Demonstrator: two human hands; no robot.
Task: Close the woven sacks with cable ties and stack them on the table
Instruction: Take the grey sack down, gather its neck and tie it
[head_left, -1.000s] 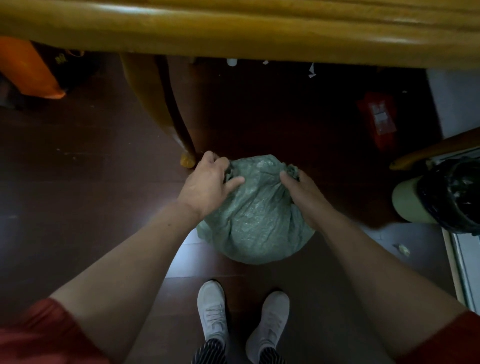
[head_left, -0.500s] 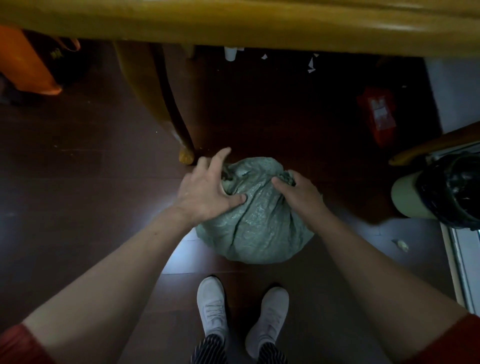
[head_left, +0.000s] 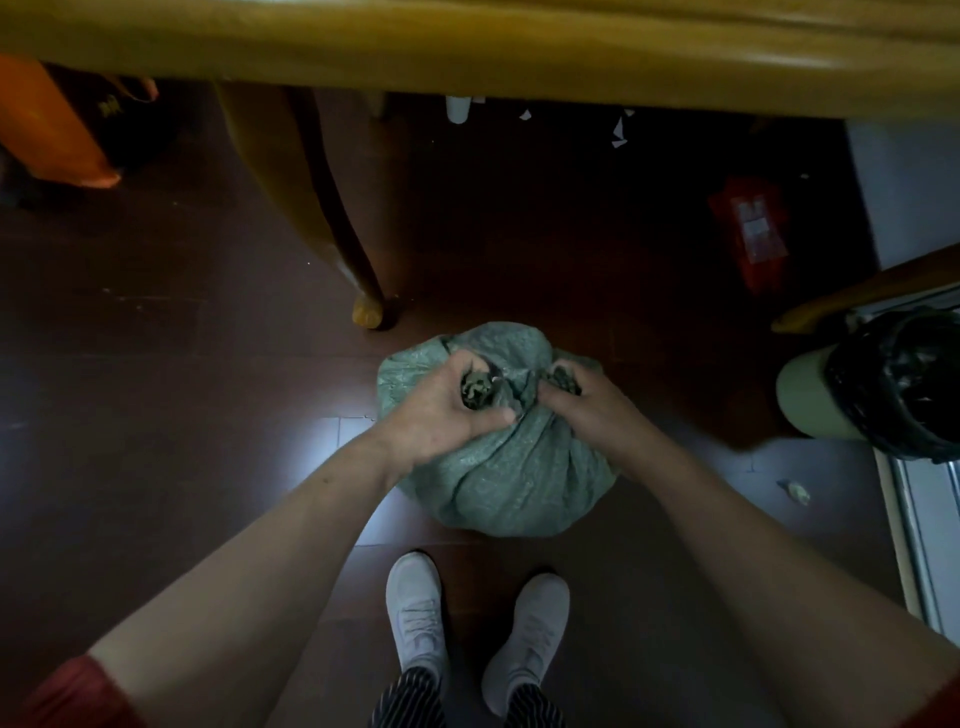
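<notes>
A full grey-green woven sack (head_left: 511, 483) stands on the dark floor just in front of my feet. My left hand (head_left: 441, 410) grips a bunched part of the sack's top, and the gathered cloth pokes out of my fist. My right hand (head_left: 582, 402) grips another bunch of the top close beside it. The yellow wooden table (head_left: 467, 47) runs across the top of the view, above and beyond the sack. No cable tie shows.
A curved table leg (head_left: 332, 234) stands just behind and left of the sack. A bin with a black liner (head_left: 893, 384) is at the right. A red packet (head_left: 753, 234) and paper scraps lie under the table. An orange object (head_left: 47, 124) is far left.
My left hand, spread open over the sack's top half a second ago, has closed round a bunch of cloth. My right hand has moved inward and gripped a second bunch.
</notes>
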